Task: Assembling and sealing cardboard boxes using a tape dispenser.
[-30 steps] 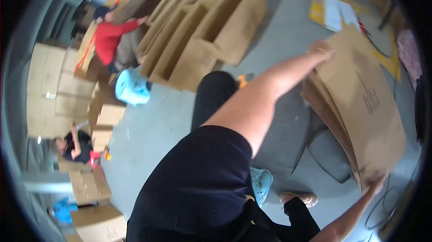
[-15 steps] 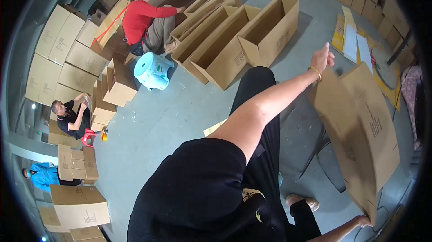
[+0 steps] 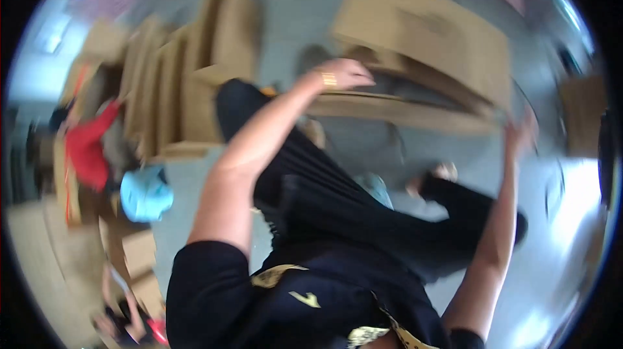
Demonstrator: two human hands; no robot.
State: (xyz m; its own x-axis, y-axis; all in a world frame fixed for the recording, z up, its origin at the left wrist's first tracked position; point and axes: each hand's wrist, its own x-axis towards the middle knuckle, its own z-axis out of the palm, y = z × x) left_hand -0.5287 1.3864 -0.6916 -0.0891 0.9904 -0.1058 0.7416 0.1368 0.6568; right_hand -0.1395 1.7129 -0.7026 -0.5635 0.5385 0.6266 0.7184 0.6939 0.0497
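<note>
A half-open carton (image 3: 454, 34), upper centre to right of the frame.
It looks light and stiff, likely floppy only where creased, best taken by both end edges; the left hand (image 3: 350, 75) is at its left end, the right hand (image 3: 521, 133) by its lower-right corner; through the blur I cannot tell whether either pinches it.
</note>
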